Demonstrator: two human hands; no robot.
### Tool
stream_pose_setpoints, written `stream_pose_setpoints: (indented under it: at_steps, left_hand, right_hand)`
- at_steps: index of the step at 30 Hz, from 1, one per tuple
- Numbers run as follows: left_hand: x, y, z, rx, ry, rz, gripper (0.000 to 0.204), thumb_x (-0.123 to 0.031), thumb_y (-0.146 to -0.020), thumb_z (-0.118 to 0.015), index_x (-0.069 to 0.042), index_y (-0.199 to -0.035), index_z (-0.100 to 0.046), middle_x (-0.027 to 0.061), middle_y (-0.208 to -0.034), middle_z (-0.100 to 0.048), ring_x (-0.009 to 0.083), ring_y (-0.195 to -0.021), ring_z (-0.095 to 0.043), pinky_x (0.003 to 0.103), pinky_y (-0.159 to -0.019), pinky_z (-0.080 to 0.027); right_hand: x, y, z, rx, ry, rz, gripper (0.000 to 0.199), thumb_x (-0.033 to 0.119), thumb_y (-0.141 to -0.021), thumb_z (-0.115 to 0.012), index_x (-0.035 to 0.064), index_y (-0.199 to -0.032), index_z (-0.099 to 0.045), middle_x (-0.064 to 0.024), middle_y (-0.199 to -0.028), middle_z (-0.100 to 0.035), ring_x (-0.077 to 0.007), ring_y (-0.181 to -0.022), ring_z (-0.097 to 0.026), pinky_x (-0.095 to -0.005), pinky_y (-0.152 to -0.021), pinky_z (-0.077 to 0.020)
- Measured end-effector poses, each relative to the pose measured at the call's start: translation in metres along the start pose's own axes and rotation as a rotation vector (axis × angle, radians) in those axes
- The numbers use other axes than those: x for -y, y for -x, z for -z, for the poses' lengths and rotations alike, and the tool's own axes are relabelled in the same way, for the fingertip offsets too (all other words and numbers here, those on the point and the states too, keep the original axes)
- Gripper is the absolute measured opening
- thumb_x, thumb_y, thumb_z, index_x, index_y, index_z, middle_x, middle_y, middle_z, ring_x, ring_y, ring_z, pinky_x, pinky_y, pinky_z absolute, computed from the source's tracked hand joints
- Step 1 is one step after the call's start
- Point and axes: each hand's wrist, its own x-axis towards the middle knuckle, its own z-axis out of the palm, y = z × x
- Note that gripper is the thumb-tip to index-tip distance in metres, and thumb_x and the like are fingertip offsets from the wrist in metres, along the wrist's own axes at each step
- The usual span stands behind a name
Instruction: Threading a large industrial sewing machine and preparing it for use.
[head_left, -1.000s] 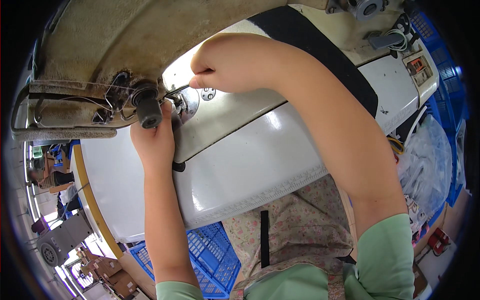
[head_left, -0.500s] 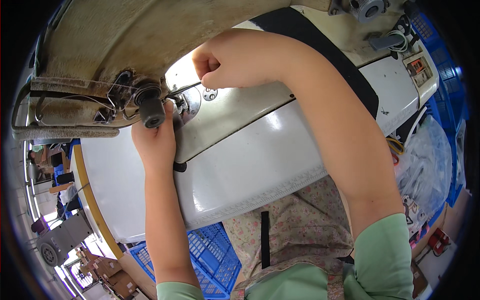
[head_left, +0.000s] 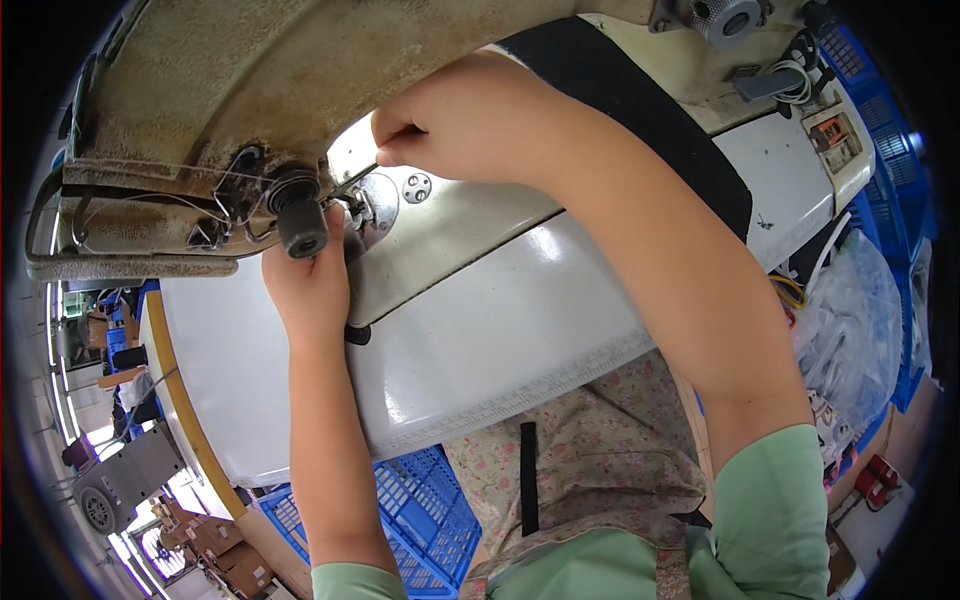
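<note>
A beige sewing machine head spans the upper left, with a dark tension knob and a pale thread on its front. My right hand reaches under the arm to the needle area, fingers pinched on a thin dark strip. That strip slants down-left to the presser foot; its kind is unclear. My left hand is closed just below the knob, its thumb up near the strip's lower end. The knob hides most of its fingers, and what they hold is out of sight. A round metal plate lies beside the foot.
The white table carries a printed ruler along its front edge. Blue crates stand below it. At right are clear plastic bags and yellow-handled scissors. A metal bar guard juts from the machine's left.
My right hand has shifted left and slightly down toward the needle, so less of the dark strip shows between it and the foot. My left hand stays nearly still.
</note>
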Motion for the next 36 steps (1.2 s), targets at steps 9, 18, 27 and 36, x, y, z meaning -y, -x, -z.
stream_pose_setpoints:
  at_steps: [9, 18, 27, 36]
  left_hand:
    - [0.003, -0.001, -0.004, -0.08, 0.043, -0.088, 0.025, -0.022, -0.083, -0.065, 0.003, -0.078, -0.06, 0.0099, -0.067, -0.06, 0.0182, -0.061, -0.053, 0.031, -0.06, -0.043]
    - [0.002, 0.0, -0.006, -0.092, 0.047, -0.07, 0.026, -0.022, -0.083, -0.065, 0.003, -0.078, -0.061, 0.0096, -0.068, -0.061, 0.0177, -0.063, -0.054, 0.031, -0.061, -0.044]
    - [0.004, -0.001, -0.006, -0.087, 0.106, -0.117, 0.025, -0.021, -0.083, -0.065, 0.003, -0.081, -0.062, 0.01, -0.071, -0.063, 0.017, -0.065, -0.056, 0.031, -0.063, -0.044]
    - [0.003, -0.001, -0.005, -0.091, 0.079, -0.129, 0.024, -0.021, -0.083, -0.065, 0.003, -0.081, -0.062, 0.0095, -0.07, -0.063, 0.017, -0.065, -0.056, 0.031, -0.062, -0.044]
  right_hand:
    - [-0.004, -0.005, -0.004, 0.181, -0.121, 0.015, 0.03, 0.028, -0.083, -0.057, 0.0027, -0.067, -0.058, -0.0112, -0.056, -0.051, -0.0238, -0.053, -0.052, -0.0371, -0.054, -0.0399]
    - [0.0, -0.002, 0.004, 0.31, -0.139, -0.079, 0.025, 0.025, -0.078, -0.059, 0.005, -0.063, -0.059, -0.0075, -0.061, -0.057, -0.022, -0.059, -0.058, -0.0352, -0.057, -0.0455]
    - [-0.001, -0.004, -0.002, 0.122, -0.06, 0.059, 0.018, 0.022, -0.078, -0.056, 0.0066, -0.07, -0.062, -0.0052, -0.069, -0.062, -0.0203, -0.065, -0.06, -0.0346, -0.059, -0.0478]
    - [0.003, -0.008, 0.0, 0.444, -0.214, -0.106, 0.024, 0.021, -0.082, -0.055, 0.002, -0.069, -0.057, -0.0102, -0.061, -0.055, -0.0199, -0.056, -0.055, -0.0339, -0.054, -0.0416]
